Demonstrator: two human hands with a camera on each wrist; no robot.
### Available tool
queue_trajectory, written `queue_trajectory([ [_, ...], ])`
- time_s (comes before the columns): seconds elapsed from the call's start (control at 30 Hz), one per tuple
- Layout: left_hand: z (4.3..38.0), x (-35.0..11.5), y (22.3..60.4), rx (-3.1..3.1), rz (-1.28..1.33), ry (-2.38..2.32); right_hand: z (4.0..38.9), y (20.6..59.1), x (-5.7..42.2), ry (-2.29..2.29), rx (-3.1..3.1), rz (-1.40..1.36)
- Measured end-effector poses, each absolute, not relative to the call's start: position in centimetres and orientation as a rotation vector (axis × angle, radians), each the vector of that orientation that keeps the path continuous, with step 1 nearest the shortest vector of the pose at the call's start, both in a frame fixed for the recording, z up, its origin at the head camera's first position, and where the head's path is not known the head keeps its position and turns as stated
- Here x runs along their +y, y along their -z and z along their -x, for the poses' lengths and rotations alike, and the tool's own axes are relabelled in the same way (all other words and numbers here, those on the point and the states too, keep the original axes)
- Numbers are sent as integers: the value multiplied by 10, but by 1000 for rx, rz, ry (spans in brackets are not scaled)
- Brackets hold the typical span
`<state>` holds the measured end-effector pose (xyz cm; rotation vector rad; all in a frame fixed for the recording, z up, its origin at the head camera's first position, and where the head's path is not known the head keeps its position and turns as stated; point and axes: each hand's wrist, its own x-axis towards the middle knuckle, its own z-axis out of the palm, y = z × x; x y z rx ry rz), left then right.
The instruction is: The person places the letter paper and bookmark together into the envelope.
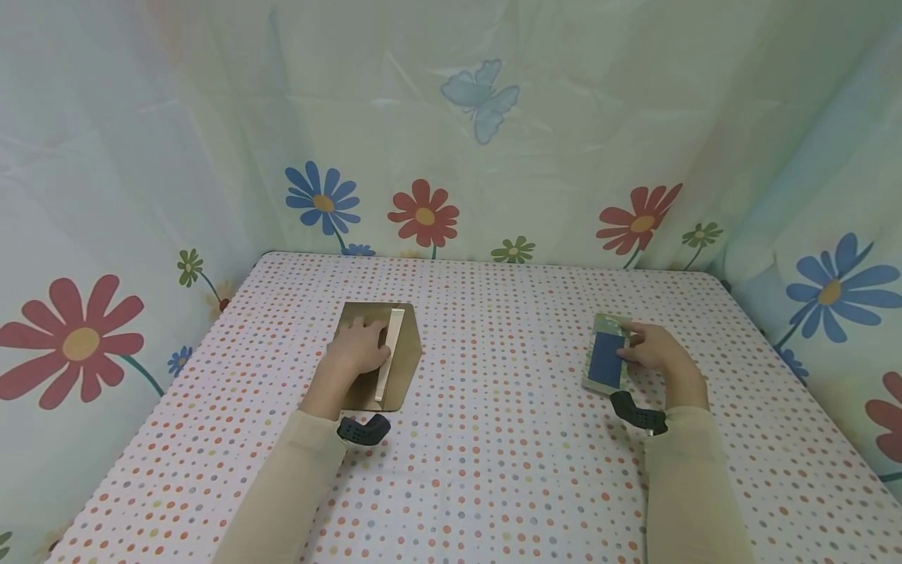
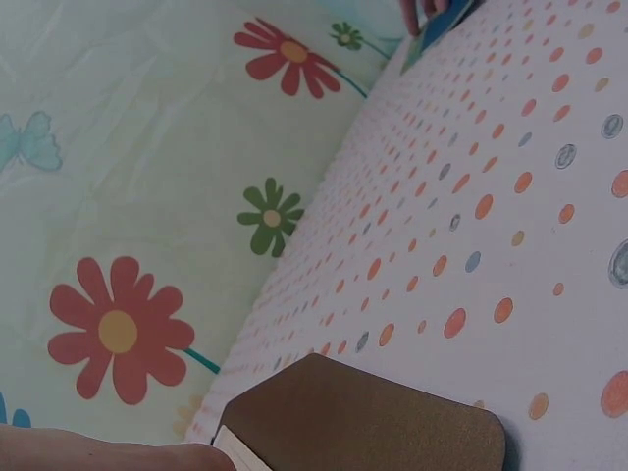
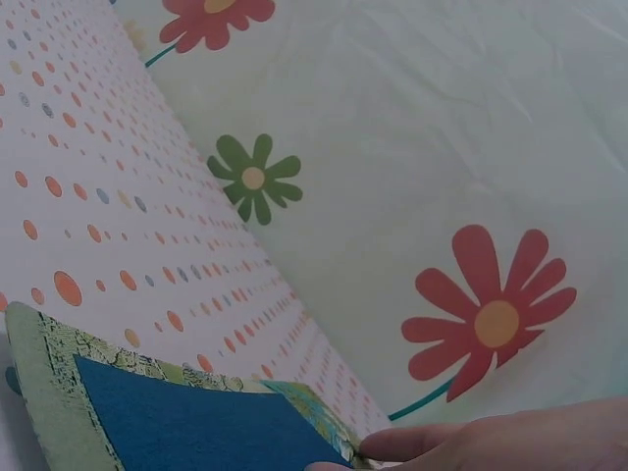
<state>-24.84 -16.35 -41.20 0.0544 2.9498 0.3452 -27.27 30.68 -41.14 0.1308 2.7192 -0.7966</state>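
My left hand [image 1: 358, 350] lies over a brown paper envelope [image 1: 405, 348] with a pointed flap on its right side. Its thumb is at the pale strip [image 1: 390, 360] along the flap's fold, and the other fingers bend over the envelope's body. Near the right side, my right hand [image 1: 651, 348] holds a flat card [image 1: 606, 364] with a green patterned border and a dark blue panel. The thumb is on top of the blue panel and the fingers are at the far right corner. In the right wrist view the card [image 3: 196, 412] is tilted, its left side curving up.
A white dotted cloth [image 1: 493, 454] covers the table between and in front of the hands. Behind it hangs a pale curtain [image 1: 550, 141] printed with flowers and a butterfly, with more curtain at both sides. Black wrist straps [image 1: 362, 431] sit at both sleeves' cuffs.
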Motion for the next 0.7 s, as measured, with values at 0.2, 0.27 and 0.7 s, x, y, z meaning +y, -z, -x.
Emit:
queue_trajectory([
  [0.2, 248, -163, 411, 2944, -50, -350, 274, 412, 307, 771, 2728, -114],
  [0.27, 247, -163, 411, 2941, -46, -352, 274, 411, 306, 762, 2735, -104],
  [0.7, 246, -162, 410, 2939, -37, -349, 274, 414, 304, 812, 2735, -76],
])
